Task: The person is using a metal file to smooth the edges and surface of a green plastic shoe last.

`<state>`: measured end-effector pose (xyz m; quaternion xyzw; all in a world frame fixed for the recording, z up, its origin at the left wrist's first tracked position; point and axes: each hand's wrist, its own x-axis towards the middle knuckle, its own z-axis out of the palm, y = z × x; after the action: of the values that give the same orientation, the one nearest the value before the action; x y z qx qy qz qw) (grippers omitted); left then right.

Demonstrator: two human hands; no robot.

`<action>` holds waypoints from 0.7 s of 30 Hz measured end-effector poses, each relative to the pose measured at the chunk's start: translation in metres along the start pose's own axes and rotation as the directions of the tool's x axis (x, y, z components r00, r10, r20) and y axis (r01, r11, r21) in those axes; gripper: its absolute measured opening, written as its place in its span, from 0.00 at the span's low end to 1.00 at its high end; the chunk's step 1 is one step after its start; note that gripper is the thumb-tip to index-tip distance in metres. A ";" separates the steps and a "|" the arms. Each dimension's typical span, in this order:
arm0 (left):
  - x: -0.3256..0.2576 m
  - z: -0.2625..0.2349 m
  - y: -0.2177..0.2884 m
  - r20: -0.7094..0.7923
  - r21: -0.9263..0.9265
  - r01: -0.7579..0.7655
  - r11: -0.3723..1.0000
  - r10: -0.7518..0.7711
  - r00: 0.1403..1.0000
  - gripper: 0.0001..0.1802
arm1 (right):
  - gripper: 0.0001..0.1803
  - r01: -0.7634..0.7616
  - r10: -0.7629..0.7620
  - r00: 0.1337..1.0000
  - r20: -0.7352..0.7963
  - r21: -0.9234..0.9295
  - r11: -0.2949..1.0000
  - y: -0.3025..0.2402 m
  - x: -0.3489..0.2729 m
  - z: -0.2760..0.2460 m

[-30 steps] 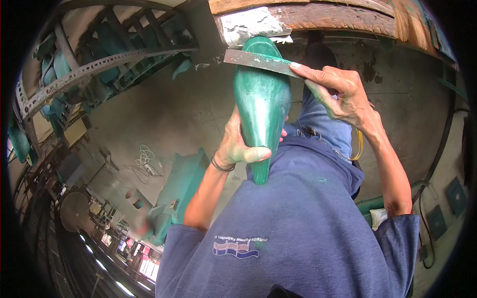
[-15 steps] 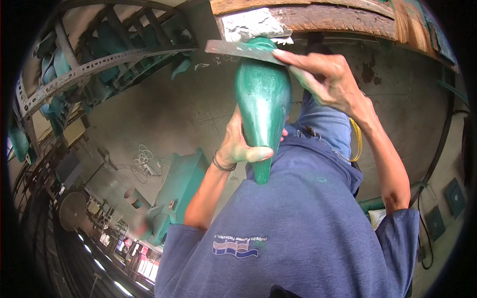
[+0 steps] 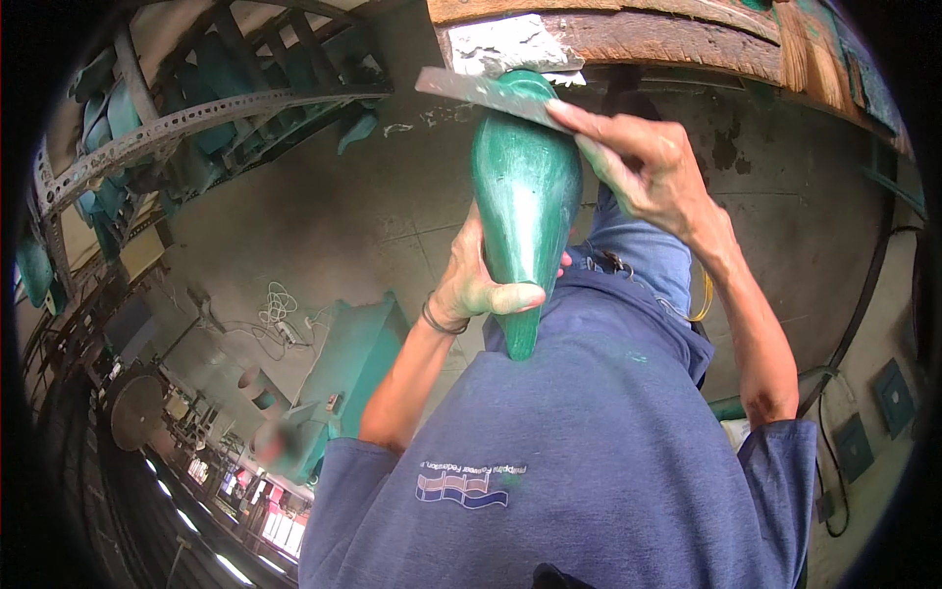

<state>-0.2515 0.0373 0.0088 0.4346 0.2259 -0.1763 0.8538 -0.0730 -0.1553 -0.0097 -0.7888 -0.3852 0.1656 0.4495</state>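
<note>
A green shoe last [image 3: 520, 196] lies lengthwise before me, its narrow end toward my shirt and its far end against the white-wrapped edge of the wooden bench. My left hand [image 3: 481, 280] is wrapped round the narrower part from below, thumb across the top. A flat grey file [image 3: 481, 93] lies slantwise across the last near its far end. My right hand [image 3: 648, 162] grips the file's right end, index finger stretched along it. The file's left end sticks out freely past the last.
The wooden bench [image 3: 667, 39] runs along the far side, with a crumpled white wrapping [image 3: 505, 44] on its edge. At the left stands a metal rack [image 3: 196, 123] holding several green lasts. A green box-like cabinet [image 3: 358, 363] and a white cable [image 3: 280, 314] are lower left.
The file has tilted more, its left end moving up and slightly right across the last. Both hands and the last sit slightly further right in view. Both grips stay the same.
</note>
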 end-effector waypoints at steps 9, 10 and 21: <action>-0.001 0.000 -0.002 -0.005 0.003 0.002 1.000 -0.002 1.000 0.70 | 0.26 -0.038 0.042 0.997 0.061 -0.063 0.997 -0.009 0.003 -0.003; -0.001 0.001 -0.002 -0.011 0.002 0.008 1.000 -0.008 1.000 0.70 | 0.27 -0.041 0.044 0.998 0.049 -0.061 0.997 -0.010 0.002 -0.001; 0.003 0.000 -0.005 0.017 0.033 -0.024 0.999 0.023 1.000 0.69 | 0.27 0.019 0.002 0.985 -0.175 0.116 0.993 -0.001 0.005 0.022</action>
<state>-0.2515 0.0337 0.0039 0.4499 0.2107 -0.1736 0.8503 -0.0839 -0.1385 -0.0205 -0.7708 -0.3372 0.1161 0.5279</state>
